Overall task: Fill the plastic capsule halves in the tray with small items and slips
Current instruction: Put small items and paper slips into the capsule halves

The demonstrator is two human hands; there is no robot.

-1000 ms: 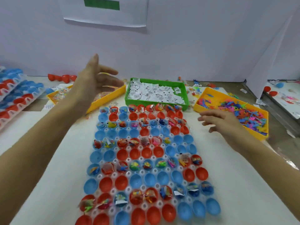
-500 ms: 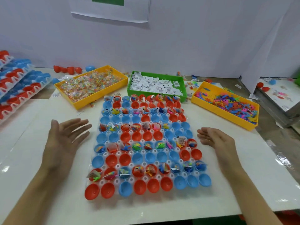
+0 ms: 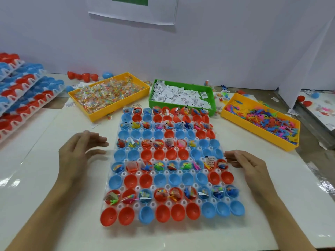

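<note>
- Left hand (image 3: 79,153): fingers spread, holding nothing, beside the capsule tray (image 3: 183,172).
- Right hand (image 3: 248,165): fingers relaxed at tray's opposite edge, probably positioned to steady it.

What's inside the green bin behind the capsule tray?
The green bin holds a loose heap of small white paper slips with dark print. They cover its floor, so anything beneath them is hidden, and the print is too small to read.
</note>
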